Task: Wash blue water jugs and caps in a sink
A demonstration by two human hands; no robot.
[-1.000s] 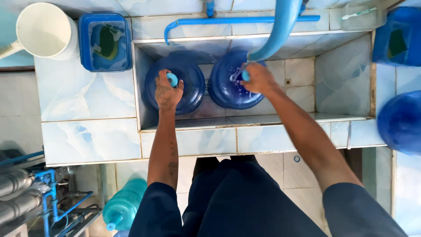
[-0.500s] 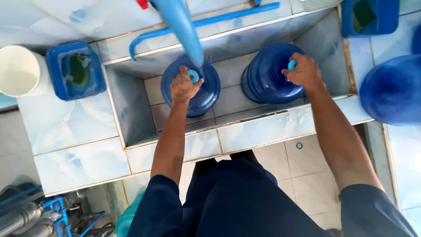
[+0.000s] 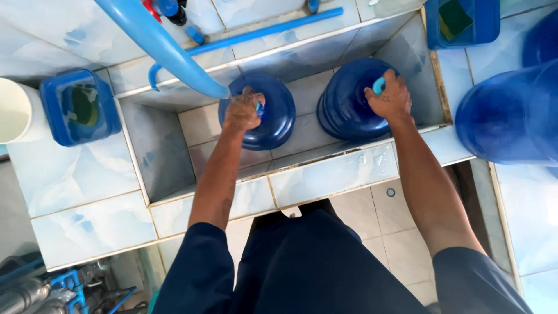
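Note:
Two large blue water jugs stand upright in a tiled basin. My left hand grips the light-blue cap on the neck of the left jug. My right hand is closed over the light-blue cap of the right jug. A thick blue hose comes down from the upper left and ends just beside my left hand, over the left jug.
A blue tub with a green item inside and a white bucket sit on the left ledge. Another blue tub sits at the top right. A big blue jug stands on the right. Blue pipework lies bottom left.
The view has swung to the left, so the basin and jugs now sit further right in the frame. Both hands have stayed on the two jug caps.

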